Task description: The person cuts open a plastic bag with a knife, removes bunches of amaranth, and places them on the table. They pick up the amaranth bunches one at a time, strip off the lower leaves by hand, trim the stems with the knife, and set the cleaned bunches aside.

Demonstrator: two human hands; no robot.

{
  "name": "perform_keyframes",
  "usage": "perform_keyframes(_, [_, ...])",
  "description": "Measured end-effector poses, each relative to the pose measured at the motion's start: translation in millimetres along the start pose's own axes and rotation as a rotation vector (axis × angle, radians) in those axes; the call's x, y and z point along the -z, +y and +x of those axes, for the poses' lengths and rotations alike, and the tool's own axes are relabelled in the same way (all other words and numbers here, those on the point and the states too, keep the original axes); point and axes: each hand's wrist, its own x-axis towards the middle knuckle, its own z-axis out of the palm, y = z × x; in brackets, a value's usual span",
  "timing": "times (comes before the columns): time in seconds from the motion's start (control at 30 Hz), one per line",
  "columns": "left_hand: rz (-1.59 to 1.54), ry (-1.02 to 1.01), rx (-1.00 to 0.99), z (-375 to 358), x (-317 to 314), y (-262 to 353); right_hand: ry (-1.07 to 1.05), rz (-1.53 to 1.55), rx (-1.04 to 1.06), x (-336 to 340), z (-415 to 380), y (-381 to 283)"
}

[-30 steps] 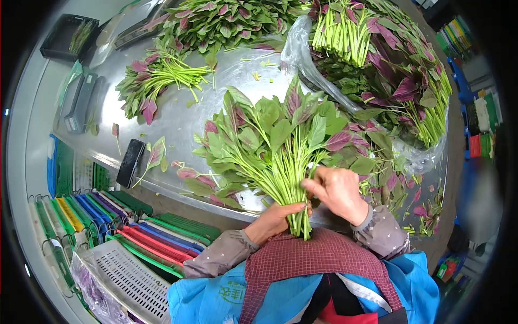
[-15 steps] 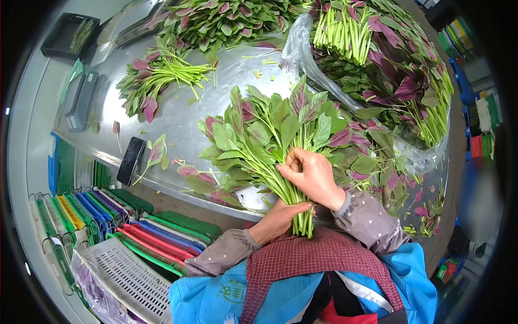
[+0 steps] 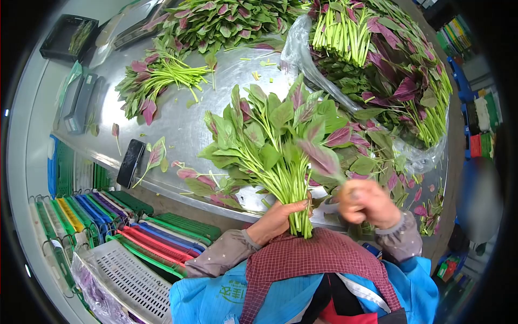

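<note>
My left hand (image 3: pixel 280 217) is wrapped round the lower stems of a bunch of red-green amaranth (image 3: pixel 272 156), upright in front of my apron (image 3: pixel 318 251). Its leaves fan out over the metal table and the cut stem ends stick out below the fist. To the right of the bunch, my right hand (image 3: pixel 369 203) is closed and blurred by motion. A single purple-green amaranth leaf (image 3: pixel 322 158) points up and left from its fingers, also blurred. Loose leaves (image 3: pixel 367 164) lie behind that hand.
On the metal table (image 3: pixel 162 127) lie a smaller amaranth bunch (image 3: pixel 162 75), a phone (image 3: pixel 130 163) and stray leaves. A big amaranth heap (image 3: pixel 410 81) in clear plastic fills the right side. Colourful plastic crates (image 3: pixel 156 237) stand below the table edge at left.
My right hand has moved from the bunch's stems to the right and down, with a leaf drawn away from the bunch. My left hand keeps its hold in nearly the same place.
</note>
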Motion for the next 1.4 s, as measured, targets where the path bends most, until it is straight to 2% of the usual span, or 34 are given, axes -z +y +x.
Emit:
perform_keyframes(0.03, [0.003,-0.011,0.004,-0.2,0.0,0.6,0.032,-0.042,0.152,11.4,-6.7,-2.8])
perform_keyframes(0.13, [0.045,0.011,0.004,-3.6,-4.7,0.7,0.312,0.502,0.413,34.6,-8.4,-1.1])
perform_keyframes(0.17, [0.081,0.04,-0.01,-2.6,-7.2,2.2,0.426,0.166,0.427,39.1,-1.3,9.7])
perform_keyframes(0.27, [0.168,0.062,-0.055,-0.1,-8.9,-0.9,0.466,-0.578,0.262,14.0,19.0,20.5])
perform_keyframes(0.33, [0.232,0.092,-0.077,-0.2,-12.2,-3.0,0.542,-1.129,0.721,3.3,47.4,12.6])
perform_keyframes(0.43, [0.297,0.116,-0.13,0.1,-12.7,-6.7,0.579,-1.296,0.952,-15.3,75.1,-1.1])
perform_keyframes(0.53, [0.373,0.14,-0.179,-1.7,-14.5,-5.9,0.639,-1.636,0.491,-9.3,90.9,-0.8])
perform_keyframes(0.57, [0.386,0.147,-0.165,-2.6,-17.1,-4.1,0.634,-1.641,0.496,-4.7,96.0,0.2])
perform_keyframes(0.63, [0.389,0.159,-0.15,-1.1,-15.6,-4.6,0.663,-1.395,0.409,3.6,103.9,4.7])
perform_keyframes(0.67, [0.407,0.144,-0.152,1.2,-11.8,-6.8,0.655,-1.397,0.402,7.5,107.9,6.3])
perform_keyframes(0.73, [0.424,0.132,-0.15,1.6,-10.2,-8.6,0.587,-1.174,0.287,15.5,114.2,7.9])
perform_keyframes(0.8, [0.369,0.141,-0.161,1.4,-13.0,-7.3,0.514,-1.162,0.293,24.2,110.4,6.5])
perform_keyframes(0.87, [0.371,0.149,-0.178,2.8,-11.3,-6.9,0.263,-0.639,0.16,26.6,99.8,1.4])
perform_keyframes(0.9, [0.377,0.155,-0.198,3.7,-9.8,-5.8,0.242,-0.625,0.135,17.3,86.1,-8.2])
perform_keyframes(0.97, [0.379,0.159,-0.182,3.9,-7.7,-3.5,0.283,-0.318,-0.018,2.9,53.0,-31.2])
perform_keyframes(1.0, [0.382,0.159,-0.163,3.3,-6.8,-3.7,0.194,-0.127,0.093,9.2,38.4,-37.3])
perform_keyframes(1.07, [0.348,0.16,-0.18,3.7,-1.9,-5.8,0.3,0.005,0.28,16.9,11.1,-46.5])
perform_keyframes(1.13, [0.319,0.155,-0.189,2.8,-2.0,-4.8,0.317,-0.012,0.357,33.8,-3.0,-39.9])
perform_keyframes(1.2, [0.402,0.174,-0.227,3.3,-10.4,6.0,0.463,-0.416,0.253,40.8,2.3,-6.3])
perform_keyframes(1.23, [0.555,0.187,-0.308,3.8,-14.6,11.6,0.349,-0.558,0.181,44.8,5.9,15.4])
perform_keyframes(1.27, [0.555,0.185,-0.308,7.4,-15.0,12.4,0.369,-0.672,0.058,37.8,14.6,36.4])
perform_keyframes(1.3, [0.775,0.175,-0.385,11.2,-14.7,11.2,0.363,-0.63,0.169,29.4,23.6,56.9])
perform_keyframes(1.33, [0.995,0.161,-0.457,12.4,-14.5,8.5,0.36,-0.795,0.218,13.6,34.1,53.4])
perform_keyframes(1.37, [1.179,0.149,-0.506,9.8,-15.1,4.6,0.413,-0.828,0.319,0.1,45.2,54.1])
perform_keyframes(1.4, [1.182,0.141,-0.497,6.8,-20.3,5.3,0.468,-0.861,0.423,-8.3,51.1,55.2])
